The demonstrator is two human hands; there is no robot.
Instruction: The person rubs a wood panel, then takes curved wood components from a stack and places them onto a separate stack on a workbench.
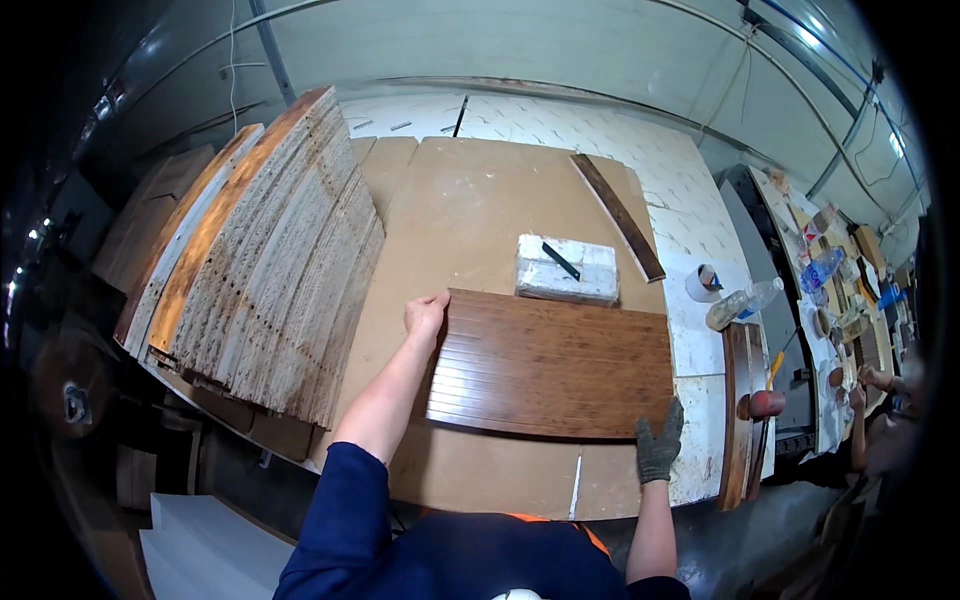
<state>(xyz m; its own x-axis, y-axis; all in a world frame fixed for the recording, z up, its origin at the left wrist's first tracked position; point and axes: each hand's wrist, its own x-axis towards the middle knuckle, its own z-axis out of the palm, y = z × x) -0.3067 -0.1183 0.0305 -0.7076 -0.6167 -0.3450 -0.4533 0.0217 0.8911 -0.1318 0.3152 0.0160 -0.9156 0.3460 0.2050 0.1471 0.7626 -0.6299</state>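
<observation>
Reaching past the tabletop's [500,470] near edge, left grip [427,314] pinches the panel's [555,365] far-left corner, right grip [659,445] its near-right.

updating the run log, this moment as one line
brown panel: between hands; left hand: bare, upper-left corner; right hand: gloved, lower-right corner; white block: beyond panel
</observation>
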